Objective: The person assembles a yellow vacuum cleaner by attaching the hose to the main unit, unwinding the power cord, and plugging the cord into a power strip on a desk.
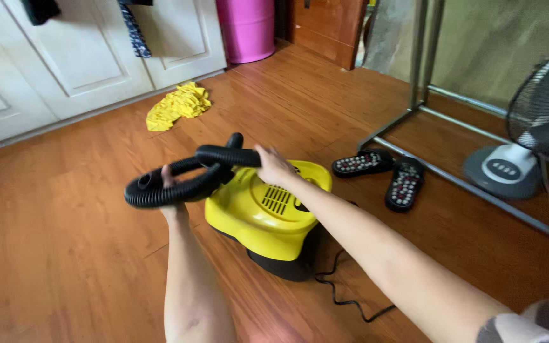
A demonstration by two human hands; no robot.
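Between the hands: black ribbed hose (179, 184), looped above the yellow vacuum cleaner (268, 213) on the floor.
Left hand (171, 190): clamped around the lower coil.
Right hand (273, 166): closed on the upper run, near the body.
Handling: probably light, springy, ridges giving grip (coils may uncurl); best held mid-loop.
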